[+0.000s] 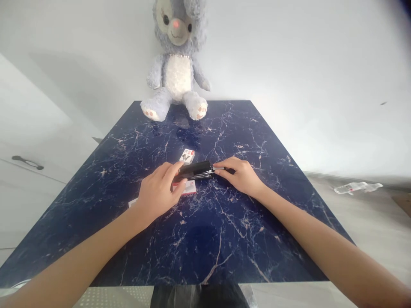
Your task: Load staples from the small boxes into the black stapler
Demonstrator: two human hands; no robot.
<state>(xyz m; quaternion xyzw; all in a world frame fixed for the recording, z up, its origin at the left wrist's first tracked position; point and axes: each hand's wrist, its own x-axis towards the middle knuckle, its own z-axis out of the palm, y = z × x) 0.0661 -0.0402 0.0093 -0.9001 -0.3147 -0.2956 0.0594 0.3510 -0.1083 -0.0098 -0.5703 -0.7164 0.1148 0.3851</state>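
A black stapler [195,170] lies sideways over the middle of the table, its front end to the right. My left hand [160,184] grips its rear end between thumb and fingers. At the front end, my right hand [240,174] pinches a small silver-grey piece [218,168] between thumb and forefinger; whether it is part of the stapler I cannot tell. Just behind the stapler stands a small white box [187,156] with a dark picture and red print. A flat white-and-red box [190,187] lies in front, partly covered by my left thumb.
A white item [132,202] shows partly behind my left wrist. The blue marbled table [224,239] carries a large grey plush toy [178,77] at its far edge, against the wall. Clear plastic bottles [351,187] lie on the floor at right. A cabinet handle [28,162] is at left.
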